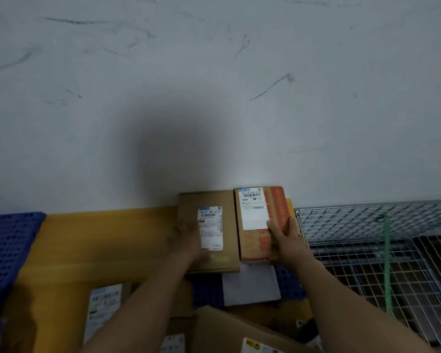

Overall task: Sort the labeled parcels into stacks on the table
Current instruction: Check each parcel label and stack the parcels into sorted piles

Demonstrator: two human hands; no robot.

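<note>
Lying side by side at the back of the yellow table [99, 240], against the scuffed white wall [214, 85], we count two labeled parcels that touch along their long edges.

Item one: plain brown parcel [229, 225]. Flat cardboard, label side up, the left of the pair. Its white shipping label [210, 228] sits on the left half of the top face. The left hand [189, 238] appears to rest on that left half, partly over the label. The hand is blurred, so we cannot tell whether its fingers are spread or pressed together.

Item two: orange-printed parcel [275, 202]. Cardboard, the right of the pair, with a second white label [252, 212] on the far left of its top. Its near end lies over a flat grey-white parcel [250, 286]. The right hand [284, 240] grips the near right corner. Its fingers lie close together across the top face, the fingertips reach the label's lower right corner, and the palm wraps the right edge.

Item three: blue perforated panel [8, 250], at the table's left end.

Item four: wire mesh cage [367, 225], just right of the table, with a green cord [387, 263] running down its mesh.

Item five, foreground: another labeled parcel [103, 307] beside the left forearm, and a large cardboard box [222, 329] between the two forearms.
</note>
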